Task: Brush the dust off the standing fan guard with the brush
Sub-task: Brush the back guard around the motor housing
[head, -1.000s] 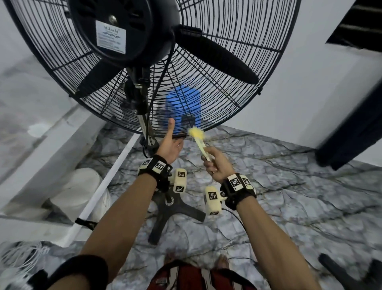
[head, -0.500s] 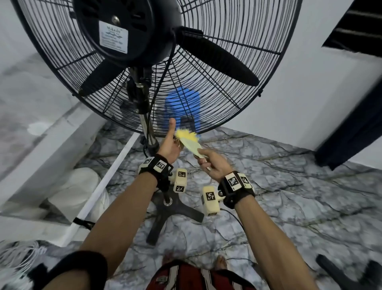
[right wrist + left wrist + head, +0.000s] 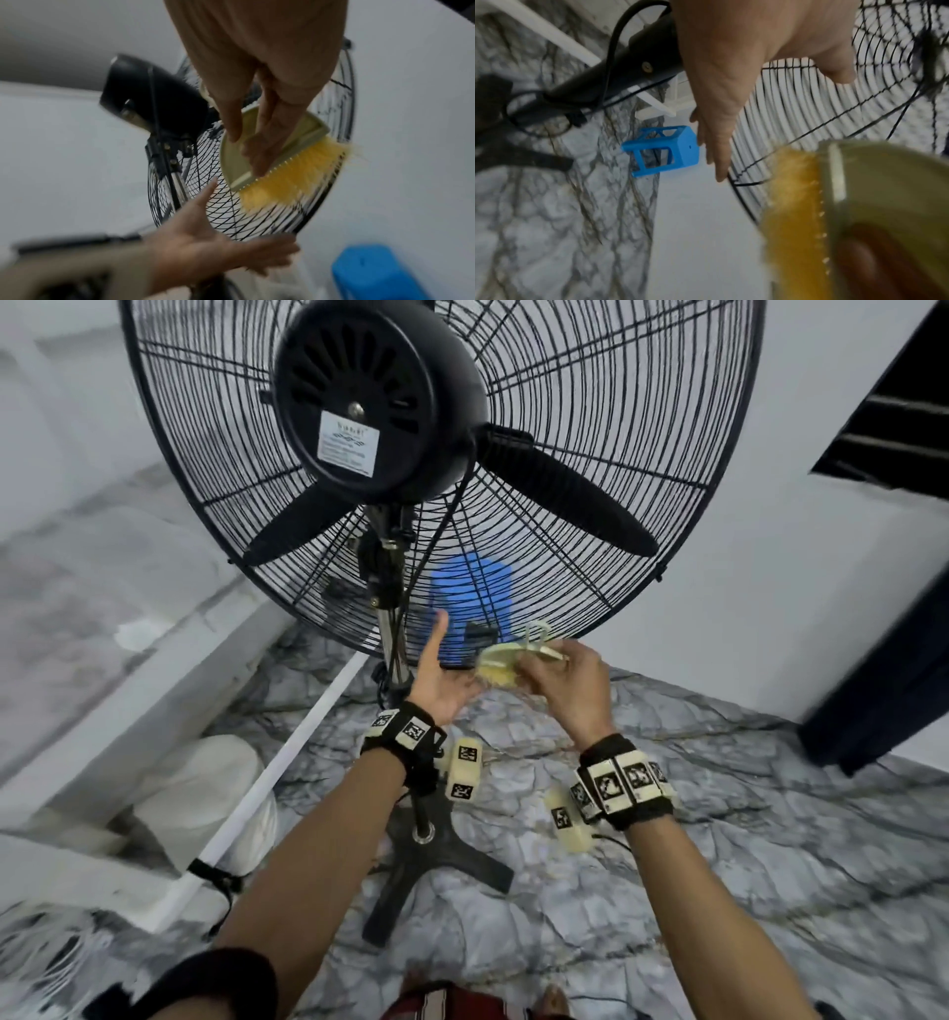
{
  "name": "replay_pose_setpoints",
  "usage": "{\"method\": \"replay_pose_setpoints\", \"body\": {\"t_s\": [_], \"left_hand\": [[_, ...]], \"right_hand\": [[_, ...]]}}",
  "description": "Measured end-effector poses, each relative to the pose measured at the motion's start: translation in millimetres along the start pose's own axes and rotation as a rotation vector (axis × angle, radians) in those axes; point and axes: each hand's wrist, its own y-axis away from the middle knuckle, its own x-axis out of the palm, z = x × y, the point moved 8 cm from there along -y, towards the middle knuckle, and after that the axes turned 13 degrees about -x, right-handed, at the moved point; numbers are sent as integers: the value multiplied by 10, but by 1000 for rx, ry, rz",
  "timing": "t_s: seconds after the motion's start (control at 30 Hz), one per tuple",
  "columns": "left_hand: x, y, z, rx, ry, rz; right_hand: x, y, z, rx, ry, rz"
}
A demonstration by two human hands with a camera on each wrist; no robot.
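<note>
The round black wire fan guard (image 3: 590, 469) fills the upper half of the head view, its fine concentric rings crossed by radial spokes, with three black blades behind it. A black domed motor housing (image 3: 380, 408) bearing a white label is set at the centre; dust cannot be made out on the wires. The guard is carried on a chrome pole rising from a black cross-shaped base (image 3: 436, 860) on the floor.

The pale green plastic hand brush with yellow bristles (image 3: 287, 174) is found at the guard's 6 o'clock rim, bristles just beside the wires (contact cannot be confirmed, the frames being blurred). It is held by the right hand (image 3: 575, 685), whose fingers (image 3: 259, 142) are laid along the flat back of the brush body and curled over its edge.

The left hand (image 3: 441, 680) is presented palm up with fingers straight and thumb raised, at 9 o'clock of the brush. Nothing is held; in the left wrist view the fingertips (image 3: 720, 172) reach the guard's outer rim.

The floor (image 3: 719, 865) is grey marble-patterned with dark veins. A blue plastic stool (image 3: 470, 603) is seen through the guard, against a plain white wall (image 3: 770, 608). A white sack (image 3: 195, 793) lies at 9 o'clock of the base.
</note>
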Motion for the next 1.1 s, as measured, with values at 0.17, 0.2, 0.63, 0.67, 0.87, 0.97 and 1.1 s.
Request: {"method": "replay_pose_setpoints", "body": {"t_s": [0.17, 0.2, 0.63, 0.67, 0.87, 0.97, 1.1], "left_hand": [[106, -104, -166, 6, -21, -48], [70, -229, -170, -8, -36, -29], [185, 119, -341, 30, -18, -19], [149, 89, -333, 25, -23, -44], [68, 60, -298, 54, -85, -152], [63, -10, -296, 44, -98, -71], [208, -4, -273, -25, -10, 46]], "right_hand": [[-153, -295, 725, -252, 430, -32], [-194, -360, 867, -308, 534, -66], [-24, -583, 1549, -737, 260, -154], [9, -558, 1537, -752, 234, -142], [175, -571, 1510, -809, 367, -28], [222, -619, 1472, -785, 456, 3], [322, -616, 1468, -814, 547, 44]]}}
